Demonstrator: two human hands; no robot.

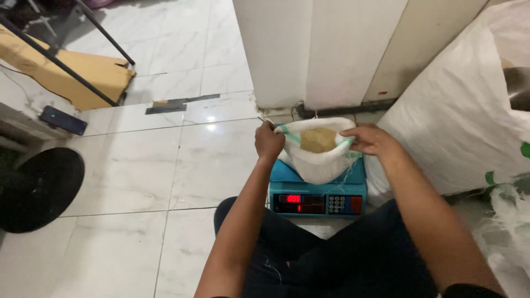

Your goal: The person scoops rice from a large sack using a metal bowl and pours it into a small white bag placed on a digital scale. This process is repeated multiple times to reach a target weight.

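Gripping the left edge of the sack's mouth, the left hand (269, 142) is curled into a tight fist, knuckles up, with the white woven cloth bunched inside it and a thin strand of thread sticking out just beside the thumb side; the right hand (371, 139) lies flatter on the opposite edge, fingers stretched along the rim and the thumb tucked under, pinching the fabric between them, so both hands are closed on the cloth and hold the mouth pulled wide between them. The small white sack (317, 160) stands upright on the platform of a blue weighing scale (317, 193), which sits on the pale marble-look tiled floor (165, 165) just in front of the person's knees in dark trousers, its red display and keypad facing the wearer. Inside the open mouth a tan, grainy filling (318, 140) shows, reaching near the top; what exactly it is cannot be told. To the right, touching or nearly touching the scale, leans a far larger white woven bag (458, 121). Behind the scale rises a white pillar (314, 49). Well apart on the left lie a dark phone (63, 120), a round black base (38, 187) and a flattened piece of cardboard (83, 72) under a dark metal frame
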